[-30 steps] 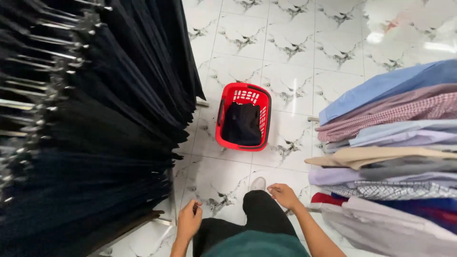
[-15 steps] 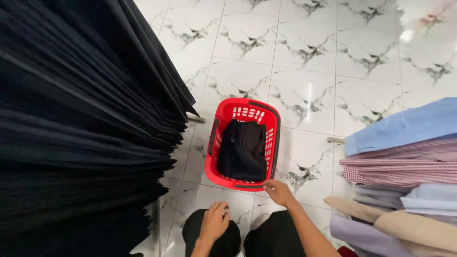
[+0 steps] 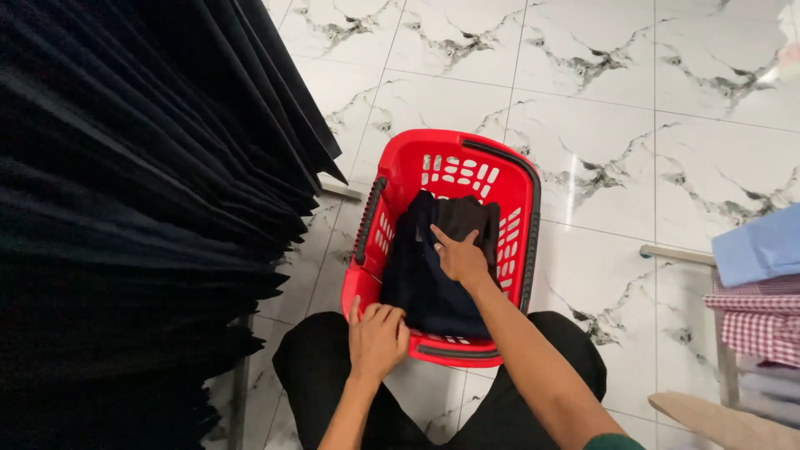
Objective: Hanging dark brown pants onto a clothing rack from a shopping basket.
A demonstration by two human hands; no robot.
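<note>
A red plastic basket (image 3: pixel 408 171) with black handles stands on the tiled floor in front of my knees. Folded dark garments (image 3: pixel 421 279) lie inside it. My right hand (image 3: pixel 458 257) is inside the basket, resting on top of the dark garments with the forefinger stretched out. My left hand (image 3: pixel 377 337) is at the basket's near left corner, fingers curled over the rim and the edge of the cloth. Whether either hand has hold of the fabric is unclear.
A dense row of dark hanging garments (image 3: pixel 142 208) fills the left side. Folded and hanging shirts (image 3: pixel 758 283) in blue, check and beige sit at the right on a metal rack (image 3: pixel 675 254). White marble-pattern tiles (image 3: pixel 600 108) cover the floor beyond the basket.
I have come down closer to the basket. Both hands went forward from my knees: the right one into the basket onto the dark garments, the left one to its near rim.
</note>
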